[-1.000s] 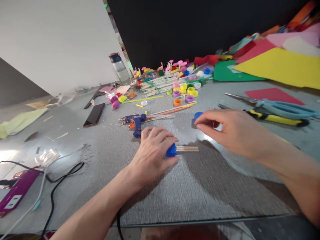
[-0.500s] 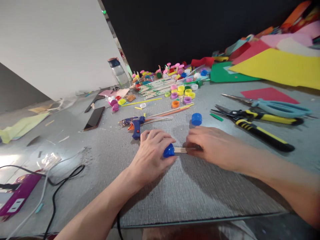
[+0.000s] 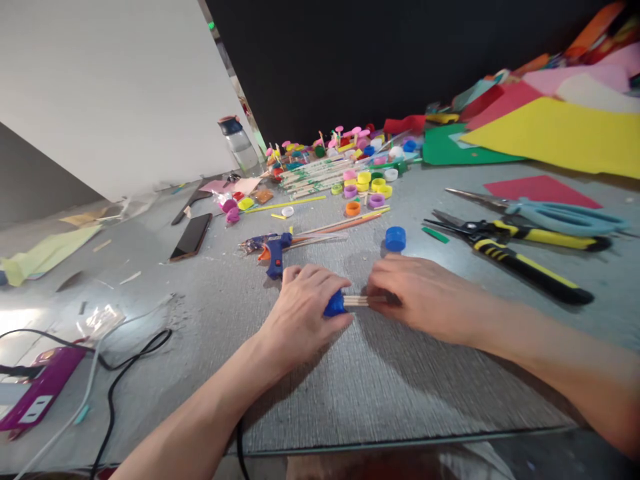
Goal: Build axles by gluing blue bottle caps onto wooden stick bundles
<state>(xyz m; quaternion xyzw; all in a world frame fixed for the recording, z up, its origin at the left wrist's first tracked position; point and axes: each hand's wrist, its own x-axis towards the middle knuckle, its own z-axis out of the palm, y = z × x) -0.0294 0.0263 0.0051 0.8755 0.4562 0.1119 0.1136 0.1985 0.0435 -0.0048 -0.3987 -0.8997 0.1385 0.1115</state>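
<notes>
From the head camera, the left hand (image 3: 303,312) held a blue cap (image 3: 334,304) on the gray table (image 3: 310,407), thumb on the near side and fingers over the far side. A few thin pale sticks (image 3: 356,301) ran side by side from the cap toward the right hand (image 3: 417,293). That hand was narrow, its fingers curled over the right end of the sticks; whether they pinched the wood could not be told, since the knuckles hid the tips.

Another blue cap (image 3: 395,239) stood just beyond the right hand, and a scrap of green (image 3: 435,235) lay to its right. Farther right were yellow-and-black cutters (image 3: 535,272) with blades apart, and behind them light-blue scissors (image 3: 563,217) beside a red sheet (image 3: 545,190).

A blue glue gun (image 3: 276,252) lay just past the left hand. Behind it were an orange ring (image 3: 353,209) and more colored caps (image 3: 377,185). Over to the left lay a dark phone (image 3: 191,237) and a purple power strip (image 3: 43,390), with a water bottle (image 3: 241,145) at the back.
</notes>
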